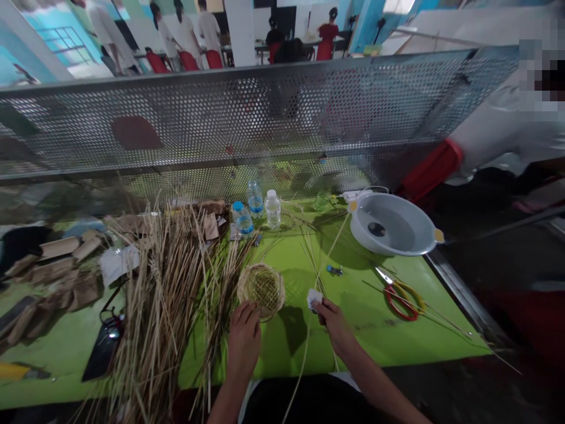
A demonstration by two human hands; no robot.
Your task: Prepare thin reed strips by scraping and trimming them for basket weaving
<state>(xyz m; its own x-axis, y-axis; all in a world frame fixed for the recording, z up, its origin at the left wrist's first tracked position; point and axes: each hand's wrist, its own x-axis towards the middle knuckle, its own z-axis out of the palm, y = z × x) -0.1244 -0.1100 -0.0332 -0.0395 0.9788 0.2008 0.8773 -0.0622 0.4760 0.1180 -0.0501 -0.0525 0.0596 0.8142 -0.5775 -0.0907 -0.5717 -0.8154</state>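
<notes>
A small round woven basket stands on the green table, its open top facing up. My left hand is closed on the near left part of its rim. To the right, my right hand pinches a small white piece with dark marks. A long pale strip passes by the white piece and runs down toward my lap; whether my fingers touch it cannot be made out. Beyond my right hand lies a small blue-and-metal clip.
Bundled dry strips cover the table's left. Plastic bottles stand at the back, near a perforated metal partition. A grey basin and red-and-yellow scissors are at right. A dark phone lies at left.
</notes>
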